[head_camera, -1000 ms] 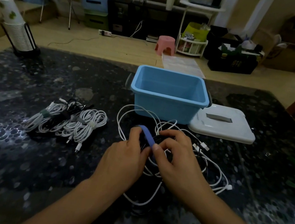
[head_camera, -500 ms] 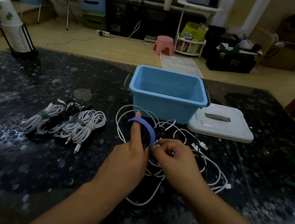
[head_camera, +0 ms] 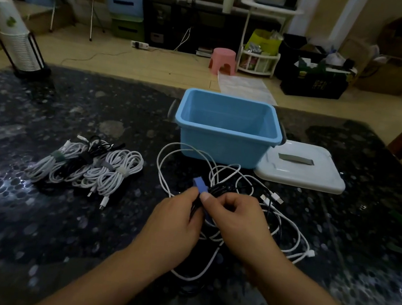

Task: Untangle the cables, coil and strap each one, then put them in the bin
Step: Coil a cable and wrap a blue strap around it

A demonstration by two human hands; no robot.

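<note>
We have both hands low over the dark desk (head_camera: pixel 30 219), just in front of the blue bin (head_camera: pixel 224 145). Our left hand (head_camera: pixel 174 223) is closed around a bundle of black cable (head_camera: pixel 197 207), fingers pinched at the top where the blue strap (head_camera: pixel 198 183) stands up. Our right hand (head_camera: pixel 234 221) is closed too, thumb pressing the strap's lower end against the bundle, seemingly so the wrap cannot spring loose while we cinch it. We judge this to be the strapping step for the black cable.

Loose white cables (head_camera: pixel 284 231) loop around and under our hands, spreading toward the bin and to the right; they lie where they fell, not yet coiled. How far the black one is free of them we cannot tell.

To the left, well apart from our hands, a row of strapped coils (head_camera: pixel 89 170) lies together on the desk, parked rather than binned. The bin looks empty, its white lid (head_camera: pixel 301 169) set beside it to the right so the opening stays clear for dropping coils in.
</note>
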